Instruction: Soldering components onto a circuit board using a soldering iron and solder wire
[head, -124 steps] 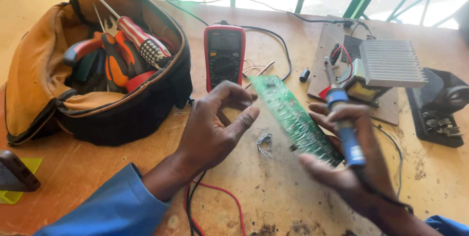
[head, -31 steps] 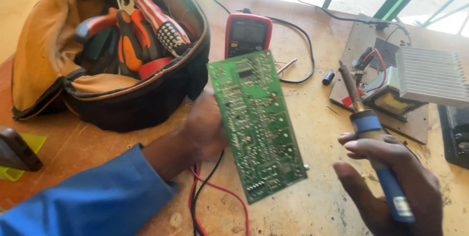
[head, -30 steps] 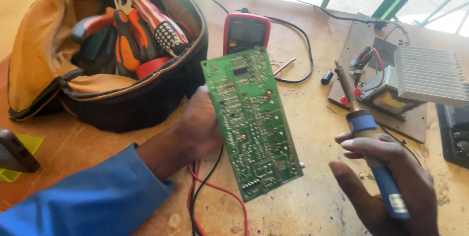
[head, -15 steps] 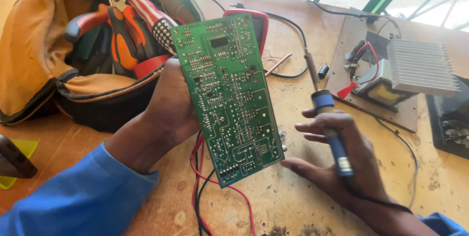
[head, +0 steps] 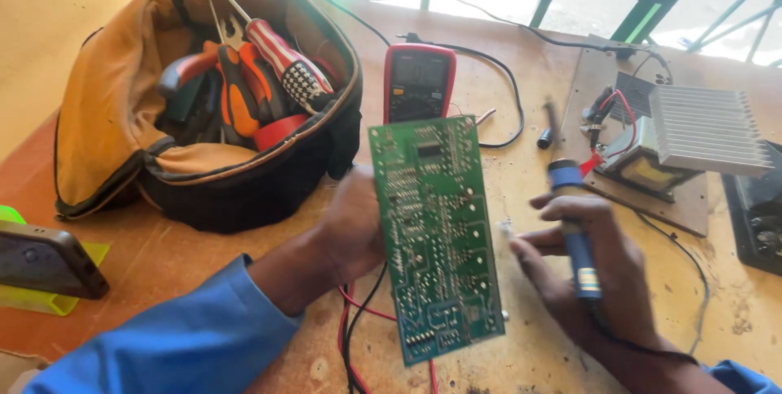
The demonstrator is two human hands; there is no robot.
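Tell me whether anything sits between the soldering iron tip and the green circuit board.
Nothing visible does. The right hand holds the soldering iron beside the circuit board, which the left hand holds up; only bare wooden table shows in the gap between them.

Head camera looks steeply down (close in) over the wooden workbench (head: pixel 521 60).

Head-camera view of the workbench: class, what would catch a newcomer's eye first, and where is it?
The green rectangular circuit board stands out first, held upright at centre by the left hand. Just right of it, the right hand grips a blue-handled soldering iron. Behind, at upper left, an open tan and black fabric tool bag holds orange-handled pliers and a red-striped screwdriver, with a red multimeter beside it.
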